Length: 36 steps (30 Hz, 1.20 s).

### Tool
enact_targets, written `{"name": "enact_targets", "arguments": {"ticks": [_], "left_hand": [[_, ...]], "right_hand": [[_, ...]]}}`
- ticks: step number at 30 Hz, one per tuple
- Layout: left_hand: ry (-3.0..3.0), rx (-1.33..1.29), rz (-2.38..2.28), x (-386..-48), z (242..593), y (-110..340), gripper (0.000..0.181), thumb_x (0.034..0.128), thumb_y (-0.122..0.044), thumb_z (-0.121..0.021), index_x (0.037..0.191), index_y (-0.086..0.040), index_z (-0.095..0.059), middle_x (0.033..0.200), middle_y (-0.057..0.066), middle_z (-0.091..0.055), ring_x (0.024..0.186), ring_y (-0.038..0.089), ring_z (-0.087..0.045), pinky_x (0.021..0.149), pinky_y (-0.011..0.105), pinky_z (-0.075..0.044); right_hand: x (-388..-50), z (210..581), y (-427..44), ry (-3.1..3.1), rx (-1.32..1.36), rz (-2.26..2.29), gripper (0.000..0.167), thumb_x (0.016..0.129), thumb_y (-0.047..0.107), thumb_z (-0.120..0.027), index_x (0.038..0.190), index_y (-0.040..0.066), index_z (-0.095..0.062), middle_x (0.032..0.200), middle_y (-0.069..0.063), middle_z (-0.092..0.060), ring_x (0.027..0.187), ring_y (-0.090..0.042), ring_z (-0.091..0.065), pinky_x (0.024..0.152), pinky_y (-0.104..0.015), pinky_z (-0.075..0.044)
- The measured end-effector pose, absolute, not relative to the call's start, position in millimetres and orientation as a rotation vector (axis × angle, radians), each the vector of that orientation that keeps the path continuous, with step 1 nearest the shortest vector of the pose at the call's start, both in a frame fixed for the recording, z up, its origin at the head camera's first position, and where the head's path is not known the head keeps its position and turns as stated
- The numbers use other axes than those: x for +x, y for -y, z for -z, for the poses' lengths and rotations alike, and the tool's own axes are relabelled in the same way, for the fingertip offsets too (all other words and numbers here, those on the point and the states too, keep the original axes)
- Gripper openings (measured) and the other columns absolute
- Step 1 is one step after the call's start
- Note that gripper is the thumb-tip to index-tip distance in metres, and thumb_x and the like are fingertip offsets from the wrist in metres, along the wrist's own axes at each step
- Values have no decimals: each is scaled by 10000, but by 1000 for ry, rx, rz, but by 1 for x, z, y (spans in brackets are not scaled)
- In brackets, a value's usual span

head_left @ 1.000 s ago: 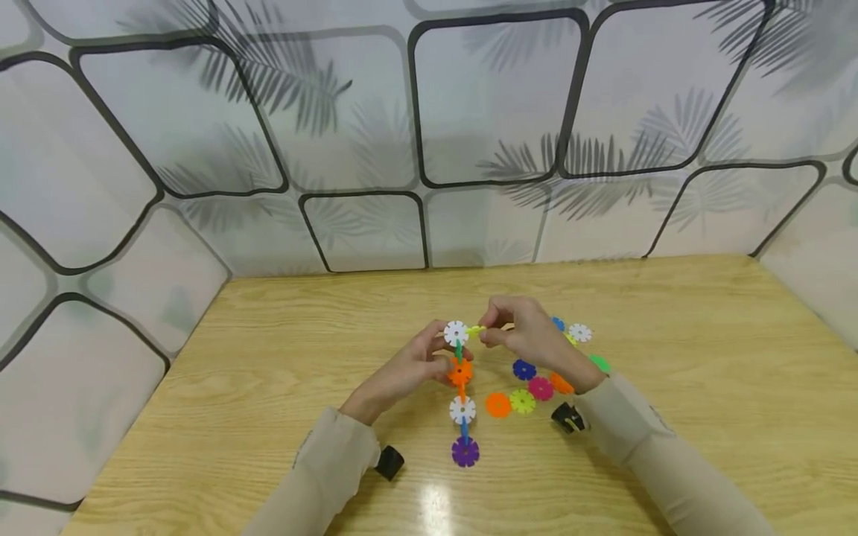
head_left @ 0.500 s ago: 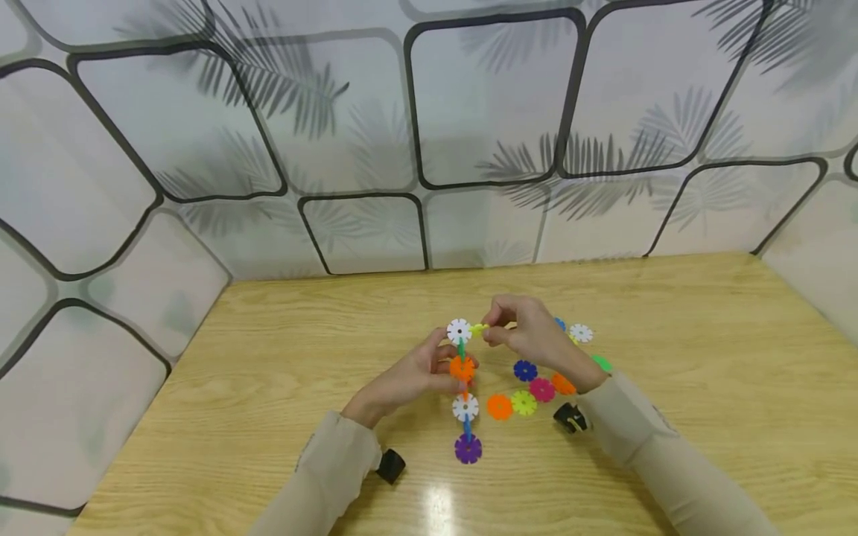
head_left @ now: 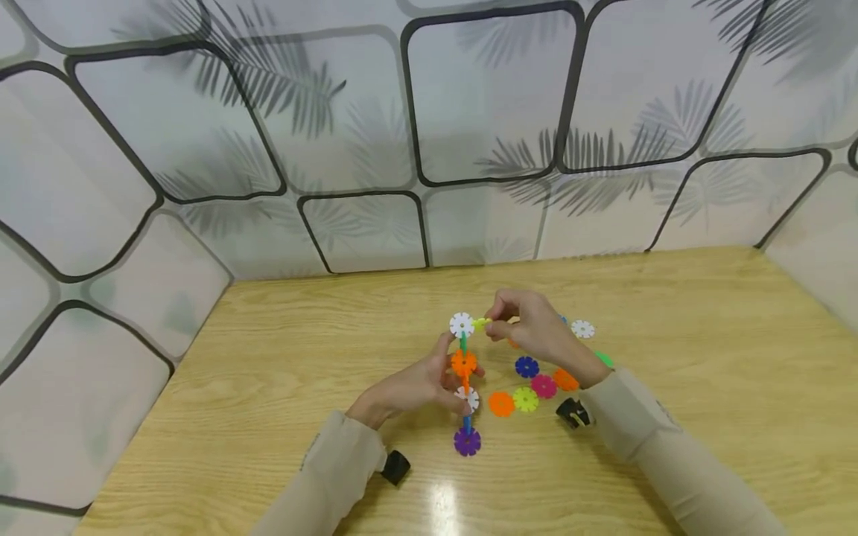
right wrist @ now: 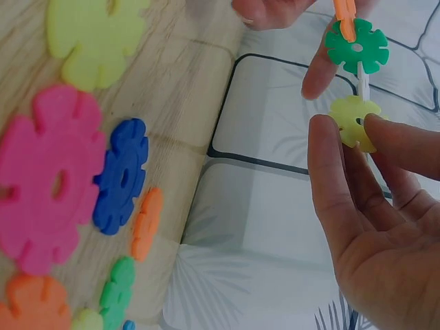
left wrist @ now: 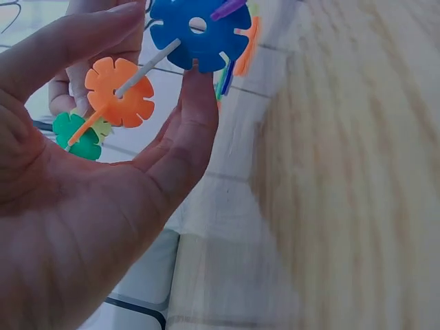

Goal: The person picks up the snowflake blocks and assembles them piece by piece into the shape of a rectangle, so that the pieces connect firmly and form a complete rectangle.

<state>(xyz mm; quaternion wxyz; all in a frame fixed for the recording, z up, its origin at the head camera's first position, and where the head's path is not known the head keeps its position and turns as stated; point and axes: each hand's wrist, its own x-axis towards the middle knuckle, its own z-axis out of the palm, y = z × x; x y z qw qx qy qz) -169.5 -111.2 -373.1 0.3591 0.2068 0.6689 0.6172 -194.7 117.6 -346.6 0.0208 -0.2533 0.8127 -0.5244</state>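
Observation:
A chain of interlocking plastic snowflake discs hangs in the air in the head view. A white disc (head_left: 462,325) tops it, an orange disc (head_left: 464,363) sits mid-chain and a purple disc (head_left: 467,441) forms the lower end. My left hand (head_left: 412,388) holds the chain's lower part, thumb over the lower white disc. In the left wrist view a fingertip touches the blue disc (left wrist: 199,34). Thumb and forefinger of my right hand (head_left: 539,335) pinch a yellow disc (right wrist: 354,122), joined to the top white disc. A green disc (right wrist: 357,47) shows beyond it.
Loose discs lie on the wooden table (head_left: 302,335) right of the chain, among them orange (head_left: 501,404), yellow (head_left: 526,400), pink (head_left: 544,385), dark blue (head_left: 526,367) and white (head_left: 582,329). A patterned wall (head_left: 496,97) rises behind.
My left hand has slid down the chain, its thumb going from the orange disc to the lower white disc. The right hand keeps pinching the yellow disc; the chain has risen slightly.

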Motion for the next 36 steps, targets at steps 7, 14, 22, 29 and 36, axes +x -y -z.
{"name": "enact_targets", "arguments": {"ticks": [7,14,22,29,36], "left_hand": [[-1757,492,-1542,-168,375,111,1057,937,1,-685,1604,-167,119,1368,136,-547,1063,238,-649,984,398,-490],[-2060,313,-1801,-171,373,108,407,1116,-368,-362,1288,-25,-497,1133,147,-645,921,194,-642,840,363,-533],[-2184,348,-1837,-170,368,100,485,1135,-285,-297,1021,61,-617,846,66,-665,747,131,-597,686,249,-481],[-2098,277,-1978,-166,370,89,468,1140,-260,-280,921,43,-562,716,30,-616,611,130,-593,615,242,-520],[-2099,176,-2066,-161,376,83,458,1140,-252,-286,941,61,-554,707,35,-613,588,133,-605,613,251,-547]], "right_hand": [[-194,345,-117,-2526,-759,1626,113,938,-105,-637,884,-9,-616,925,-202,-685,829,-363,-704,749,-459,-596],[-190,347,-109,-2470,-856,1661,123,926,-127,-640,875,-16,-626,925,-172,-681,828,-394,-693,743,-455,-597],[-186,350,-101,-2471,-924,1695,123,911,-168,-628,862,-57,-646,884,-185,-677,794,-399,-686,719,-327,-600],[-184,355,-98,-2625,-1007,1670,161,878,-196,-654,822,-45,-656,855,-139,-701,789,-317,-688,736,-331,-599],[-178,357,-90,-2767,-1101,1593,181,854,-205,-672,806,-32,-654,759,-96,-686,681,-260,-669,627,-289,-579]]}}
